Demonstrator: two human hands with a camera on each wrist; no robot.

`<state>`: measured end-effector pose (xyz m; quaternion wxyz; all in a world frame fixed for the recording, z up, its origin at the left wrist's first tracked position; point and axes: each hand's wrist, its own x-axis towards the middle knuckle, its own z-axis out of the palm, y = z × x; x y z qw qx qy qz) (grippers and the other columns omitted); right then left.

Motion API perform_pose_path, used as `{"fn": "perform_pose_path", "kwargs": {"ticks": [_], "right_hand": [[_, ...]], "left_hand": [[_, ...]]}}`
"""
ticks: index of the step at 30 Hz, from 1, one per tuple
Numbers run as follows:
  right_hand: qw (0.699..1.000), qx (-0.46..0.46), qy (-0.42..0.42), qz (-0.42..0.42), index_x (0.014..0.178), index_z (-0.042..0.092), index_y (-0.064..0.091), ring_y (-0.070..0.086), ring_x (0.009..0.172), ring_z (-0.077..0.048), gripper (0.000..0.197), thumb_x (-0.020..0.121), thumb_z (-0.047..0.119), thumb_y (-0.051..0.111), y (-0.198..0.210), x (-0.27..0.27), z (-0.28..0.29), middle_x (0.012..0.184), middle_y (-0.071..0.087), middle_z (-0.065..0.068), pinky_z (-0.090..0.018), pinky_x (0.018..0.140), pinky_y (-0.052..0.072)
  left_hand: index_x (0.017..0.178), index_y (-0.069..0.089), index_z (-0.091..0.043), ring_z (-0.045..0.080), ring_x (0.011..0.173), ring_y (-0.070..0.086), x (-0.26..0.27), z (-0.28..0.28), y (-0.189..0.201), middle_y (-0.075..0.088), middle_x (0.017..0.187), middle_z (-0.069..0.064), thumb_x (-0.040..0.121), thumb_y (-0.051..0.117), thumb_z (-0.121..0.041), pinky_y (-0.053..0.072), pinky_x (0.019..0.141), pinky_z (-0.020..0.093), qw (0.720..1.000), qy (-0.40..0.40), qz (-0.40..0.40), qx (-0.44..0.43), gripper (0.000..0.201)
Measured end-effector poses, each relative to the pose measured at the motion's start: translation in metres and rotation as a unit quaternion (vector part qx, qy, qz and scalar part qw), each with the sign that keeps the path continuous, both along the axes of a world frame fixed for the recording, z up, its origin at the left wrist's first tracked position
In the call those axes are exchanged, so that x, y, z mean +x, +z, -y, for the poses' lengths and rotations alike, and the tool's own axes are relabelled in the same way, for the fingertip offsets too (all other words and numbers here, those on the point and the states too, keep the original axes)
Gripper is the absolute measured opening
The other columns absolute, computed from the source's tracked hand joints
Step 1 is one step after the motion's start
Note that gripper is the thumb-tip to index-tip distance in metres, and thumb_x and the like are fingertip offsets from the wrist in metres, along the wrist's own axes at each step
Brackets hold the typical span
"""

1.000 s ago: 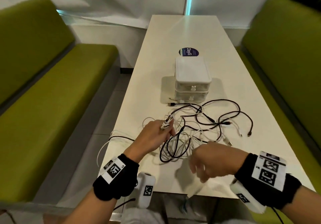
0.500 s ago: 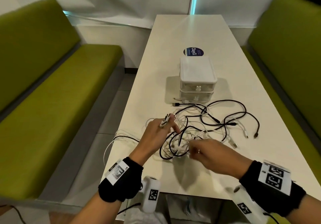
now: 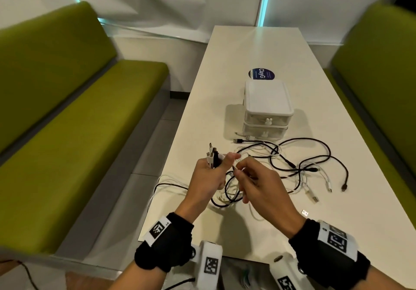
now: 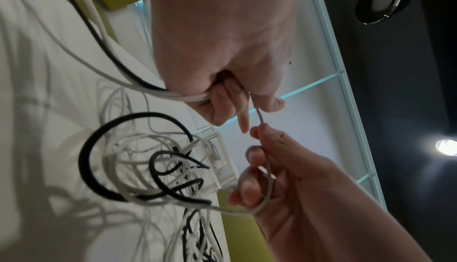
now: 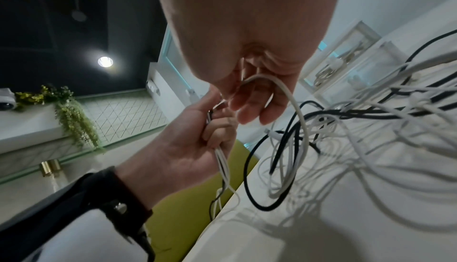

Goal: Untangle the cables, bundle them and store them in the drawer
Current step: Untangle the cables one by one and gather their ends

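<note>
Change: the right hand (image 3: 258, 188) has been brought up from the table (image 3: 247, 46) to meet the left hand (image 3: 208, 177).
Left hand: fingers closed around a bunch of cable plugs (image 3: 212, 157), held upright.
Right hand: a white cable (image 5: 299, 121) is pinched close beside the left thumb.
Cables (image 3: 292, 168): mostly tangled on the table, before the closed drawer box (image 3: 267, 109).
Advice: 1 cable should be drawn out slowly, the plugs kept held.

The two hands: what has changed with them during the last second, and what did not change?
The right hand moved forward and up to the left hand and now pinches a white cable. The left hand rose, still holding the cable ends. The drawer box stayed closed and in place.
</note>
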<state>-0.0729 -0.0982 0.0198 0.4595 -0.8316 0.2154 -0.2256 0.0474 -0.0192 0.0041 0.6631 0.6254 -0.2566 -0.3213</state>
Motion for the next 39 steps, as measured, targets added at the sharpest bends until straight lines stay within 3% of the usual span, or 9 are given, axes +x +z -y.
{"fn": "perform_pose_path", "kwargs": {"ticks": [3,8,12,14,17,21,29,34,39], "right_hand": [[1.000,-0.004,0.020,0.007,0.106,0.027,0.062,0.053,0.049,-0.012,0.017,0.096,0.015,0.056,0.000,0.006,-0.008,0.064,0.060,0.016,-0.034,0.053,0.047],[0.998,-0.063,-0.018,-0.024,0.091,0.028,0.067,0.059,0.066,-0.006,0.005,0.089,0.024,0.065,0.004,0.005,0.001,0.074,0.065,0.016,-0.020,0.058,0.043],[0.989,-0.115,-0.082,0.040,0.088,0.023,0.066,0.059,0.074,-0.006,0.004,0.087,0.020,0.067,0.022,0.009,0.005,0.084,0.063,0.011,-0.020,0.065,0.047],[0.989,-0.120,-0.062,0.057,0.092,0.019,0.067,0.057,0.077,0.000,0.008,0.085,0.017,0.070,0.031,0.014,0.001,0.087,0.061,0.005,-0.008,0.065,0.042],[0.990,-0.134,-0.039,0.026,0.101,0.023,0.068,0.051,0.085,0.007,0.022,0.081,0.028,0.075,0.033,0.019,0.000,0.093,0.054,0.008,-0.002,0.073,0.036],[0.989,-0.144,-0.013,0.020,0.112,0.025,0.067,0.049,0.097,-0.002,0.031,0.083,0.035,0.071,0.032,0.022,0.002,0.095,0.055,0.010,-0.004,0.079,0.034],[0.996,-0.087,0.008,0.032,0.109,0.033,0.072,0.055,0.095,-0.007,0.023,0.088,0.037,0.066,0.028,0.027,0.007,0.089,0.067,0.015,-0.009,0.073,0.039],[0.994,-0.103,0.026,0.009,0.113,0.036,0.068,0.053,0.096,-0.007,0.029,0.086,0.026,0.071,0.018,0.024,0.012,0.091,0.066,0.019,-0.012,0.076,0.038],[0.969,-0.223,0.104,-0.025,0.100,0.030,0.068,0.050,0.087,-0.002,0.017,0.086,0.020,0.069,0.026,0.024,0.018,0.093,0.055,0.012,-0.015,0.076,0.038]], "left_hand": [[0.063,0.069,-0.021,0.009,0.040,0.025,-0.003,0.000,0.001,0.031,0.046,-0.007,0.078,0.063,-0.050,0.025,0.040,0.019,0.999,-0.003,-0.036,-0.014,0.033],[0.070,0.067,-0.011,0.010,0.042,0.027,-0.001,-0.002,-0.003,0.031,0.049,-0.001,0.082,0.056,-0.055,0.024,0.042,0.023,1.000,0.017,-0.002,0.019,0.047],[0.068,0.068,-0.020,0.009,0.046,0.036,-0.005,0.002,-0.004,0.042,0.050,-0.009,0.090,0.055,-0.054,0.030,0.050,0.028,0.997,0.009,0.069,0.034,0.043],[0.080,0.075,-0.021,0.006,0.068,0.063,-0.008,0.006,-0.004,0.069,0.070,-0.009,0.094,0.058,-0.034,0.049,0.068,0.028,0.998,-0.010,0.056,0.004,0.026],[0.087,0.072,-0.014,0.017,0.094,0.063,-0.012,0.001,0.004,0.069,0.092,0.001,0.089,0.054,-0.026,0.050,0.087,0.031,0.999,-0.022,-0.020,-0.035,0.022],[0.092,0.070,-0.014,0.008,0.089,0.067,-0.009,-0.002,-0.006,0.071,0.089,-0.006,0.095,0.048,-0.005,0.052,0.079,0.024,0.995,0.013,0.098,-0.016,0.024],[0.096,0.075,-0.014,-0.005,0.078,0.066,-0.008,0.000,-0.003,0.067,0.073,-0.029,0.090,0.056,-0.004,0.046,0.069,0.011,0.978,0.027,0.201,0.041,0.022],[0.087,0.074,-0.019,0.009,0.070,0.066,-0.006,-0.001,-0.003,0.070,0.071,-0.009,0.085,0.057,-0.010,0.053,0.065,0.032,0.974,0.008,0.211,0.084,0.019],[0.051,0.048,-0.030,0.015,0.048,0.031,-0.004,-0.003,-0.007,0.040,0.044,-0.003,0.076,0.047,-0.020,0.027,0.045,0.029,0.962,-0.004,0.251,0.109,0.027]]}}
